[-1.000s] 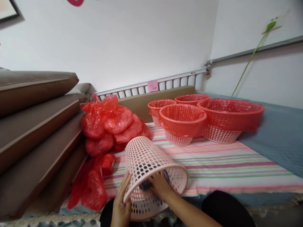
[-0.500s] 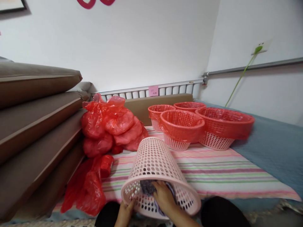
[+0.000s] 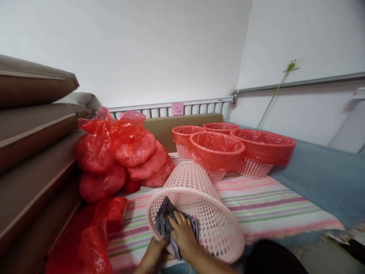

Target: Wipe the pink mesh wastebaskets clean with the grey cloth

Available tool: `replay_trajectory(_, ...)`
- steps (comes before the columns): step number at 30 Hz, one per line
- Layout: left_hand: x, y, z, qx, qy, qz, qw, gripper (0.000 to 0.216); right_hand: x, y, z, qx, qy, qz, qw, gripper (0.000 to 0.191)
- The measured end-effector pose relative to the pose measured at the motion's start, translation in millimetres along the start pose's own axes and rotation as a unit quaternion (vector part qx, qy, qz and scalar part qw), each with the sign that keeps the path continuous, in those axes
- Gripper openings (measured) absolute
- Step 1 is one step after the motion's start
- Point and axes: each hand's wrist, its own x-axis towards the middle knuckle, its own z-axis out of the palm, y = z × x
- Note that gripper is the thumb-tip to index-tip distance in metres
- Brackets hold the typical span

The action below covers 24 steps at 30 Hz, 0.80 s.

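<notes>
A pale pink perforated plastic basket (image 3: 222, 224) lies on its side, its wide mouth facing me. My right hand (image 3: 185, 236) is inside the mouth, pressing a dark grey cloth (image 3: 164, 217) with a purple-grey edge against the lower left inner wall. My left hand (image 3: 158, 247) grips the rim at the lower left, its fingers partly hidden behind the rim and the cloth.
Behind stand several similar baskets lined with red bags (image 3: 216, 150). Filled red plastic bags (image 3: 134, 148) are heaped at left, beside stacked brown cushions (image 3: 37, 144). A loose red bag (image 3: 94, 243) lies nearer. A striped cloth (image 3: 273, 201) covers the surface.
My right hand and the cloth have moved left within the basket, close to my left hand. The basket's mouth has tipped up a little, and the view has shifted right.
</notes>
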Motion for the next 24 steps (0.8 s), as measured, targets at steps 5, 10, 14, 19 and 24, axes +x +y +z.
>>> replay_trajectory(5, 8.4, -2.2, -5.2, -0.046, -0.031, -0.039, 0.998, 0.05, 62.1, 7.9, -11.7, -0.113, 0.031, 0.104, 0.988, 0.05)
replay_trajectory(10, 11.3, 4.0, -1.6, -0.03, -0.017, -0.066, 0.997, 0.057, 122.2, 36.4, -24.5, -0.17, 0.031, 0.192, 0.966, 0.044)
replay_trajectory(14, 12.1, 35.4, -18.2, 0.089, 0.031, 0.005, 0.996, 0.052, 139.7, 51.4, -21.4, -0.18, 0.021, 0.193, 0.964, 0.045)
replay_trajectory(19, 11.7, 62.3, -44.0, 0.153, 0.08, 0.169, 0.97, 0.047, 142.0, 55.8, -24.2, -0.164, 0.015, 0.158, 0.974, 0.047)
replay_trajectory(24, 16.8, 41.5, -34.5, 0.148, 0.126, 0.095, 0.976, 0.053, 118.3, 27.0, -23.0, -0.127, 0.021, 0.153, 0.98, 0.041)
